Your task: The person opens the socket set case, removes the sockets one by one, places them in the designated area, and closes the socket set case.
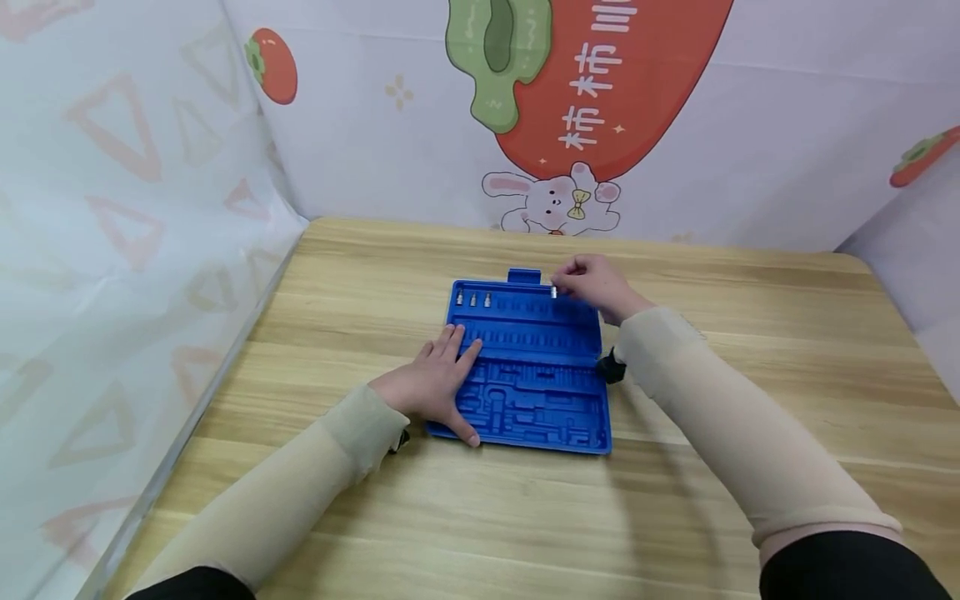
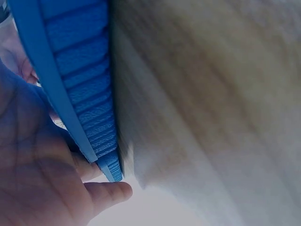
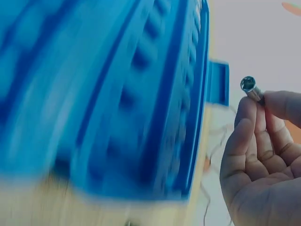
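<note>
A blue case [image 1: 525, 360] lies unfolded on the wooden table, with moulded slots in both halves. Three small metal sockets [image 1: 473, 300] sit in the upper left of its far half. My left hand [image 1: 435, 379] rests spread on the case's left side, fingers over the edge; the left wrist view shows that hand [image 2: 51, 160] against the case's side [image 2: 84, 80]. Between thumb and fingertips my right hand [image 1: 596, 286] pinches a metal socket [image 1: 553, 292] over the far right part. In the right wrist view the socket [image 3: 252, 88] has its hollow end pointing away from the hand [image 3: 268, 155].
The wooden table [image 1: 360, 275] extends around the case. A printed cloth [image 1: 390, 150] hangs behind it, and another patterned sheet [image 1: 135, 275] stands along the left edge. The case's latch tab [image 1: 524, 275] sticks out at its far edge.
</note>
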Motion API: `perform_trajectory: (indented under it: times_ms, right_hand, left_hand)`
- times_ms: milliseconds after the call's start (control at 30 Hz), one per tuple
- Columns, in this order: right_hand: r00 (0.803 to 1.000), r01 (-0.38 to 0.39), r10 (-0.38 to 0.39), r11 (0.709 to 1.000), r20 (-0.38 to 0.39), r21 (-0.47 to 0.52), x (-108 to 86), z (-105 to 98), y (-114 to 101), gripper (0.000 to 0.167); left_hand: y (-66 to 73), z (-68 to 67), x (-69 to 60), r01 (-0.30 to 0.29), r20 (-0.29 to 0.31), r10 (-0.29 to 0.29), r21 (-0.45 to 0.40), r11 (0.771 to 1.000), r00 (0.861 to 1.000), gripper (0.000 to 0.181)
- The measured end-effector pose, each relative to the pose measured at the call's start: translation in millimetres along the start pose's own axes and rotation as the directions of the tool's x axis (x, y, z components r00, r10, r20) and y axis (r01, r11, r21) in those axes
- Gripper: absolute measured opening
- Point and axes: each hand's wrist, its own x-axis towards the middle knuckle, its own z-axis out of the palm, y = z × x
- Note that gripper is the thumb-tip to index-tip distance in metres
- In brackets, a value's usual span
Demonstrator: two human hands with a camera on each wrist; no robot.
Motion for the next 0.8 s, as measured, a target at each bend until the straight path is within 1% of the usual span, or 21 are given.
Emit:
perform_trajectory:
  times_ms: [333, 533, 633, 800]
  right_hand:
    - [1.0, 0.003, -0.003, 0.999, 0.015, 0.049, -16.5, -48.4, 25.1, 0.029]
    - [1.0, 0.001, -0.002, 0.999, 0.007, 0.036, -25.6, -73.4, 43.7, 0.032]
    - [1.0, -0.011, 0.011, 1.0, -0.007, 0.027, -29.4, -84.0, 54.3, 0.032]
    - [0.998, -0.048, 0.049, 0.998, -0.031, 0.044, -33.4, -99.7, 74.4, 0.03]
  left_hand:
    - [-1.3, 1.8, 0.0, 0.002, -0.004, -0.002, -0.011, 1.0, 1.0, 0.146]
    - [-1.1, 1.5, 0.7, -0.008, 0.0, 0.008, -0.009, 1.0, 1.0, 0.146]
    - [-0.8, 0.2, 0.3, -0.008, 0.0, 0.008, -0.003, 1.0, 1.0, 0.146]
    - [-2.1, 0.5, 2.5, -0.014, 0.003, 0.014, 0.005, 1.0, 1.0, 0.147]
